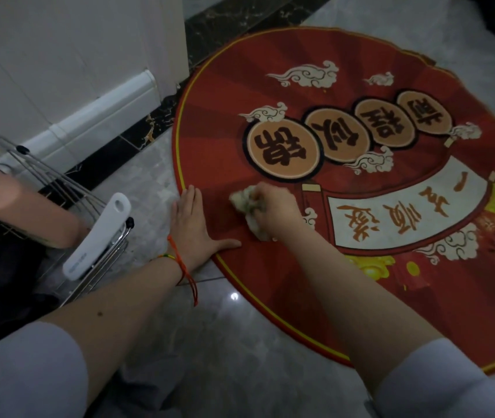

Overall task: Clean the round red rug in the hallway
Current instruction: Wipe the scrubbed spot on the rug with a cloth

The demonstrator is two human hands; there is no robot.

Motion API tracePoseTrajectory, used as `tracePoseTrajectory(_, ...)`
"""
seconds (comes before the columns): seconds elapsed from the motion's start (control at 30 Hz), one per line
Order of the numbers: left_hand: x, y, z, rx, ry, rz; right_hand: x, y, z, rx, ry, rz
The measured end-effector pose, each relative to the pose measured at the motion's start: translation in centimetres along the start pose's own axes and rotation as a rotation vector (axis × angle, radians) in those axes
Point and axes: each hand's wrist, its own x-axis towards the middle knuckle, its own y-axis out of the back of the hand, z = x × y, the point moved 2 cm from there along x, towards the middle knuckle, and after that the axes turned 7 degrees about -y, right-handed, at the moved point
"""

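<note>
The round red woven rug, printed with cream clouds and orange character discs, lay flat on the grey marble-tile floor, its yellow-lined near edge under both hands. The left hand pressed flat on that edge, fingers straight and close together, thumb spread along the border, grasping nothing. Just beside it, the right hand had its fingers curled tightly around a crumpled pale cloth, which touched the rug's red field. A chrome wire rack stood on the floor to the left.

Grey marble floor, white wall
</note>
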Motion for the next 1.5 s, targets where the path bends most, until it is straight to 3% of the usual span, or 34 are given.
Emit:
tracePoseTrajectory(0.07, 0.0, 0.0, 0.1, 0.001, 0.004, 0.001, 0.5, 0.9, 0.2, 0.54, -0.15, 0.042)
tracePoseTrajectory(0.1, 0.0, 0.0, 0.1, 0.003, 0.005, 0.004, 0.6, 1.0, 0.2, 0.687, -0.18, 0.075)
tracePoseTrajectory(0.13, 0.1, 0.0, 0.2, 0.004, 0.004, 0.008, 0.6, 0.7, 0.2, 0.654, -0.176, 0.094)
tracePoseTrajectory(0.27, 0.0, 0.0, 0.0, 0.005, -0.007, 0.001, -0.1, -1.5, 0.2, 0.012, -0.049, 0.176)
tracePoseTrajectory(0.47, 0.0, 0.1, 0.1, -0.025, -0.007, 0.021, -0.8, -2.1, -1.7, -0.318, 0.023, 0.252)
tracePoseTrajectory(0.63, 0.0, -0.2, -0.1, -0.024, -0.016, 0.025, -0.9, -2.3, -2.6, -0.397, 0.166, 0.315)
tracePoseTrajectory(0.8, 0.2, -0.1, -0.2, -0.008, -0.021, 0.01, 0.7, -0.3, -3.0, -0.317, -0.04, 0.036)
tracePoseTrajectory(0.93, -0.1, 0.1, -0.2, -0.036, -0.037, 0.003, -1.5, -2.7, -3.4, -0.325, 0.109, 0.145)
tracePoseTrajectory(1.07, -0.1, 0.2, -0.3, -0.047, -0.038, 0.001, -0.9, -2.2, -4.7, -0.387, 0.129, 0.085)
tracePoseTrajectory(1.17, -0.1, 0.1, -0.5, -0.065, -0.063, 0.01, -2.2, -3.5, -4.7, -0.317, 0.221, 0.247)
tracePoseTrajectory(1.3, 0.0, 0.3, -0.4, -0.066, -0.046, -0.003, -2.2, -2.7, -5.6, -0.395, 0.195, 0.049)
tracePoseTrajectory(1.43, -0.1, 0.3, -0.4, -0.055, -0.051, -0.008, -3.2, -3.5, -5.2, -0.322, 0.253, 0.221)
tracePoseTrajectory(1.5, -0.1, 0.4, -0.4, -0.059, -0.042, 0.01, -2.5, -2.9, -5.6, -0.32, 0.259, 0.15)
